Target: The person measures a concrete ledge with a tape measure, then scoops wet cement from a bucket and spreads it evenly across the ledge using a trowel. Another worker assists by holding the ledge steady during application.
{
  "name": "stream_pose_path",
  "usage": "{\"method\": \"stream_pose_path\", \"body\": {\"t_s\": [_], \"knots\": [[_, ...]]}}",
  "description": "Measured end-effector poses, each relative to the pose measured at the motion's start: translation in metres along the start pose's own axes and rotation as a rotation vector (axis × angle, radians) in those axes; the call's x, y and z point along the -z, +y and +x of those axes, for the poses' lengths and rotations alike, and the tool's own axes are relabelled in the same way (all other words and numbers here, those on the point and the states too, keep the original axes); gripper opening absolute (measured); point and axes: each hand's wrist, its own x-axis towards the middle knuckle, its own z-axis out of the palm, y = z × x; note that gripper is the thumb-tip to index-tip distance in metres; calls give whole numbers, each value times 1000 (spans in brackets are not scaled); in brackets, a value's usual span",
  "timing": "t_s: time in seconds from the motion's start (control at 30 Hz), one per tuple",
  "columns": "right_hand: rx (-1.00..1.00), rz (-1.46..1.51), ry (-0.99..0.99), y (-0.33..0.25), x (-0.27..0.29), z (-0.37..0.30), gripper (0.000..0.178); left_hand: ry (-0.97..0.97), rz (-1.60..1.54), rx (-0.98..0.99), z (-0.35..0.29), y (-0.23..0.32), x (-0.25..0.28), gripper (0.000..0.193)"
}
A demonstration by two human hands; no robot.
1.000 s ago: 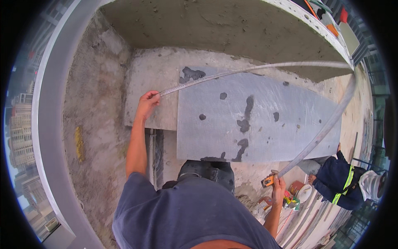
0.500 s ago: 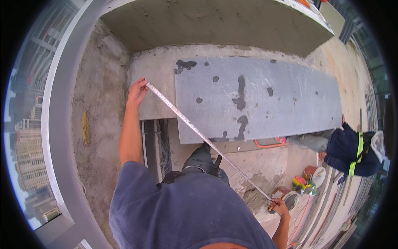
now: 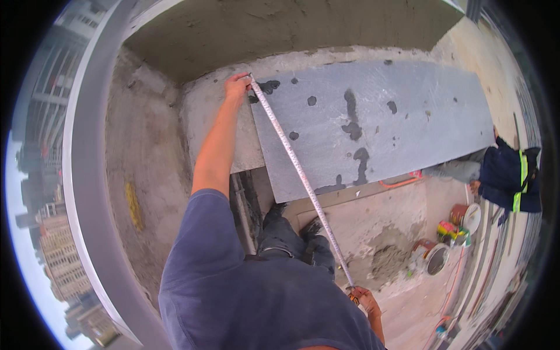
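Left hand (image 3: 236,86) pinning tape measure (image 3: 300,175) end onto grey slab (image 3: 408,122) corner, fingers closed; right hand (image 3: 364,298) gripping its case.

A rough concrete floor (image 3: 146,175) spread across the scene in flat daylight. At the far side a bare concrete wall (image 3: 280,23) rose behind a raised ledge. A grey metal frame (image 3: 79,175) curved down the left, with tall city buildings (image 3: 55,262) beyond it. To the right, buckets (image 3: 434,259) and small cans (image 3: 449,230) stood on the floor near a patch of wet mortar (image 3: 388,259), and another person in a dark jacket (image 3: 507,178) crouched at the right edge.
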Motion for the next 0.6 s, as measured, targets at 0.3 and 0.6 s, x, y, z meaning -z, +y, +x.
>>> {"method": "stream_pose_path", "body": {"t_s": [0.3, 0.6], "knots": [[8, -157, 81, -23, -136, 16, 30, -123, 890, -467, 93, -63, -40, 27], [-123, -60, 217, -7, -176, 12, 38, -401, 877, -366, 113, -70, -19, 42]]}}
